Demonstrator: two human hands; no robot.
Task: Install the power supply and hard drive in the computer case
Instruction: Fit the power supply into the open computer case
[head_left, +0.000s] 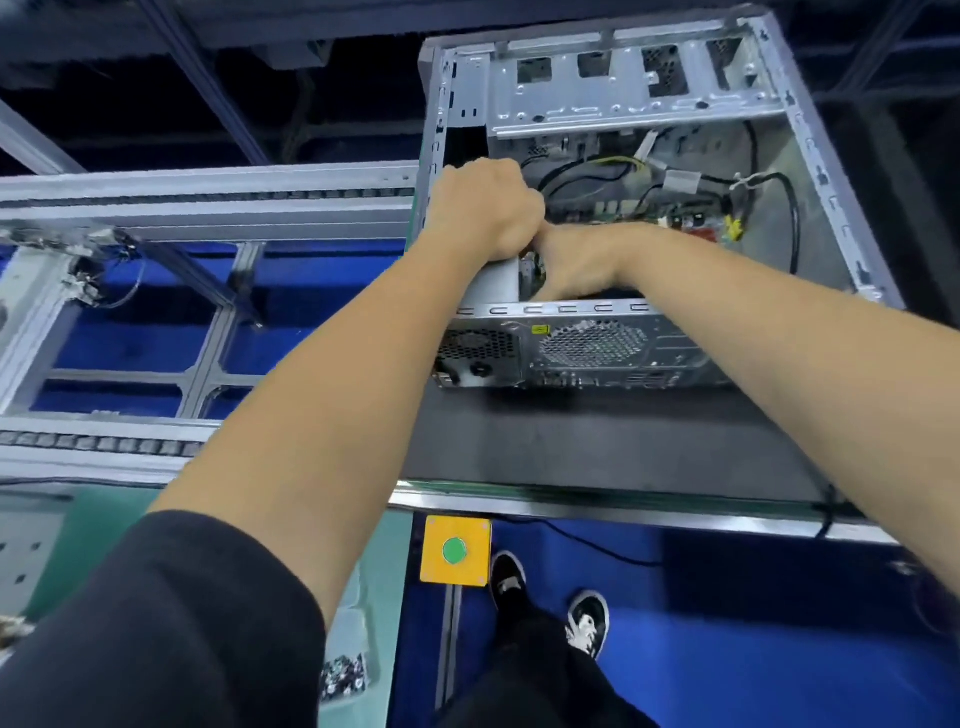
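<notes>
An open silver computer case (810, 130) lies on its side on a dark mat (597, 441), its rear panel facing me. A grey power supply (491, 283) sits in the case's near left corner, with its vent grille (475, 345) showing through the rear panel. My left hand (480, 208) grips the top of the power supply with curled fingers. My right hand (576, 262) reaches down inside the case beside the power supply, and its fingers are hidden. Black and yellow cables (597, 174) lie over the motherboard. No hard drive is visible.
A drive cage (623, 88) spans the far end of the case. Conveyor rails (208, 192) run to the left. A yellow box with a green button (455, 551) hangs under the bench edge. My shoes (587, 621) stand on blue floor.
</notes>
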